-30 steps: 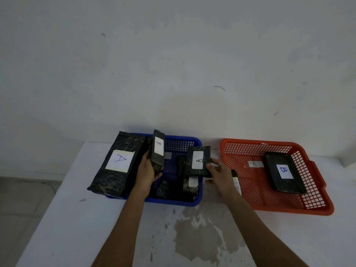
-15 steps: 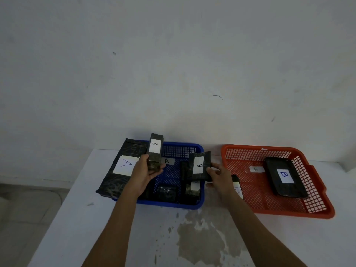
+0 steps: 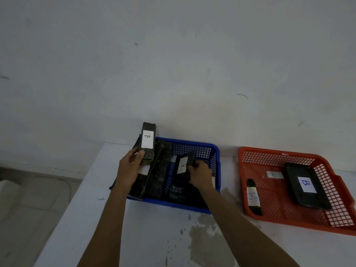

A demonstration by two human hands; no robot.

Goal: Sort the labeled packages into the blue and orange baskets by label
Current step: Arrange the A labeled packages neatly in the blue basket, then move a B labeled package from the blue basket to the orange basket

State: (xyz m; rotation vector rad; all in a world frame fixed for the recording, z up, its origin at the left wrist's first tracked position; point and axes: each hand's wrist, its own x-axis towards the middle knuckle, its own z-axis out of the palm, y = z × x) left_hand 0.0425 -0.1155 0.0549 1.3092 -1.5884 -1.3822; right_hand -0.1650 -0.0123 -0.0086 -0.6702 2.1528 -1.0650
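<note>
My left hand grips a dark narrow package with a white B label, held upright above the left end of the blue basket. Inside that basket my right hand holds a small dark package labelled A. A large dark package leans in the basket's left part, its label mostly hidden behind my left hand. The orange basket to the right holds a flat black package marked B and a small B package at its left wall.
The white table has a worn grey patch in front of the blue basket. A pale wall stands directly behind both baskets. The table's left edge drops to a tiled floor. More dark packages lie on the blue basket's bottom.
My right hand carried the A package leftward and down into the blue basket. My left hand raised the B package a little. The camera view shifted to the left.
</note>
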